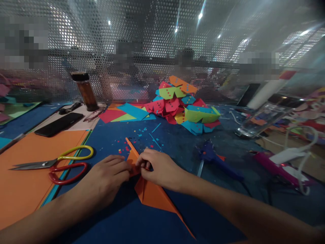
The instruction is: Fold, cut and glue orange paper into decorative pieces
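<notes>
A folded sheet of orange paper [156,198] lies on the dark blue table in front of me, its long narrow points reaching away from me and towards me. My left hand [106,176] rests at its left edge, fingers close together and fingertips on the paper; the thumb is hidden. Across the middle of the fold, my right hand [158,167] is closed, with curled fingers pinching the paper. Scissors [45,164] with one yellow and one red handle lie left of my left hand, on a stack of orange sheets [22,196].
Cut paper pieces [175,105] in several colours are heaped at the back. A blue glue gun [215,161] and a magenta tool [276,167] with cords lie right. A glass cup [266,115], a dark bottle [87,93] and a phone [59,124] stand or lie around; perforated metal screens the back.
</notes>
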Available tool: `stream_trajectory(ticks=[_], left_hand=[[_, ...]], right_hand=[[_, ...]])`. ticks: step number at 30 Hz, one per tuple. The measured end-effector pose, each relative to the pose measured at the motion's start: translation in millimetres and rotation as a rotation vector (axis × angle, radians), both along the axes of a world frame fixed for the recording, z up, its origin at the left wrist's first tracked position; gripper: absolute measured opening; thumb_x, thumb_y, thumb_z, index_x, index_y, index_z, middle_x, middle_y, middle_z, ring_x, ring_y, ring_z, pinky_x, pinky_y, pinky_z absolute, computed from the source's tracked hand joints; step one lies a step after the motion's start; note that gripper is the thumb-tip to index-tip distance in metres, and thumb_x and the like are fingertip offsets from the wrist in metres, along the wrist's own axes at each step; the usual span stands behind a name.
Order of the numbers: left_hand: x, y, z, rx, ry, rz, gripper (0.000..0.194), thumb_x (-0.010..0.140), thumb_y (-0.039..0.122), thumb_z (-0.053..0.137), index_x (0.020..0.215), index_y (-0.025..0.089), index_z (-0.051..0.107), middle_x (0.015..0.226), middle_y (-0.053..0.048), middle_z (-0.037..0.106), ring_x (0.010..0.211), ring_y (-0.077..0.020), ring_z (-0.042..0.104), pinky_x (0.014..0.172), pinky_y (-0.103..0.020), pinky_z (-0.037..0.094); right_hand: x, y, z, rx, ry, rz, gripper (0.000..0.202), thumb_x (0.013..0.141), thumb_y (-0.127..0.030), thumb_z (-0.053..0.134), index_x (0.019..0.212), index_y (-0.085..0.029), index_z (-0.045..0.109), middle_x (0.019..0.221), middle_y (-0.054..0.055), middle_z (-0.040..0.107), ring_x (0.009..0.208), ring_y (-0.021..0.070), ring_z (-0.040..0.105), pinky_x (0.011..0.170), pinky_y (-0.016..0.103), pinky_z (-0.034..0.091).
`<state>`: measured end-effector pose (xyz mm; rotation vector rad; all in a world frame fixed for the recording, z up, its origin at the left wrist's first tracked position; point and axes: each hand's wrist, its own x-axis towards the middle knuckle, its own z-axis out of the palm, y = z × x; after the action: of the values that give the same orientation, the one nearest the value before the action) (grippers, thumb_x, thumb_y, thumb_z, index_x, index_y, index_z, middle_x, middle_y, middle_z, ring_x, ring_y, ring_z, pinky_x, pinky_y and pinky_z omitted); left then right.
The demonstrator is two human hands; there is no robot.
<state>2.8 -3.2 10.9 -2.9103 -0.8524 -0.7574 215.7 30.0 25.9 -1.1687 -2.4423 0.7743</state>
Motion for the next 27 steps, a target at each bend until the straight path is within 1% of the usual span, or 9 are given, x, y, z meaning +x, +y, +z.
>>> stream_trajectory(ticks=[2, 4, 8, 15, 22, 27], left_hand=[[0.2, 0.1, -1.0, -0.015, -0.023, 0.004, 0.031, 0.093, 0.0, 0.035, 0.081, 0.018, 0.057, 0.086, -0.004, 0.069, 0.084, -0.0178, 0.066, 0.086, -0.039, 0.053], [0.7, 0.1, -1.6, -0.016, -0.04, 0.003, 0.028, 0.093, 0.001, 0.037, 0.088, 0.018, 0.059, 0.088, -0.004, 0.07, 0.085, -0.0183, 0.066, 0.084, -0.038, 0.054], [1.3, 0.0, -1.2, 0.007, -0.014, 0.001, 0.03, 0.094, 0.002, 0.037, 0.099, 0.019, 0.062, 0.094, -0.006, 0.07, 0.09, -0.0205, 0.067, 0.082, -0.039, 0.054], [2.5, -0.8, -0.2, 0.003, -0.003, -0.003, 0.029, 0.095, 0.003, 0.037, 0.09, 0.017, 0.062, 0.09, -0.006, 0.069, 0.089, -0.0223, 0.067, 0.081, -0.041, 0.054], [1.7, -0.8, -0.7, -0.014, -0.007, 0.014, 0.031, 0.094, 0.002, 0.037, 0.081, 0.018, 0.06, 0.087, -0.005, 0.068, 0.088, -0.0195, 0.066, 0.085, -0.038, 0.053], [1.5, 0.0, -1.4, 0.001, -0.018, 0.011, 0.032, 0.092, 0.001, 0.037, 0.078, 0.018, 0.06, 0.084, -0.005, 0.068, 0.087, -0.0191, 0.066, 0.083, -0.037, 0.054]], right_hand=[[0.1, -0.1, 0.0, 0.003, 0.004, -0.002, 0.023, 0.074, -0.004, 0.058, 0.089, -0.018, 0.068, 0.086, 0.0, 0.064, 0.073, 0.0104, 0.055, 0.069, 0.022, 0.041], [0.3, 0.1, -0.5, 0.01, 0.01, 0.0, 0.022, 0.074, -0.005, 0.058, 0.089, -0.018, 0.068, 0.086, 0.0, 0.064, 0.072, 0.0104, 0.055, 0.068, 0.022, 0.041], [0.7, 0.9, -1.5, 0.011, 0.002, 0.011, 0.021, 0.075, -0.007, 0.059, 0.089, -0.018, 0.069, 0.087, 0.0, 0.064, 0.073, 0.0105, 0.055, 0.068, 0.022, 0.042], [0.4, 1.3, -2.9, 0.021, 0.007, 0.001, 0.016, 0.077, -0.012, 0.061, 0.089, -0.018, 0.069, 0.086, 0.0, 0.064, 0.072, 0.0107, 0.056, 0.067, 0.022, 0.042], [0.4, 1.6, -0.7, 0.013, 0.001, 0.008, 0.02, 0.075, -0.007, 0.06, 0.089, -0.018, 0.069, 0.085, -0.001, 0.064, 0.072, 0.0107, 0.056, 0.066, 0.022, 0.042], [1.5, 1.6, -1.1, 0.006, -0.001, 0.016, 0.022, 0.075, -0.005, 0.058, 0.089, -0.019, 0.068, 0.086, 0.0, 0.063, 0.071, 0.0105, 0.056, 0.066, 0.022, 0.041]])
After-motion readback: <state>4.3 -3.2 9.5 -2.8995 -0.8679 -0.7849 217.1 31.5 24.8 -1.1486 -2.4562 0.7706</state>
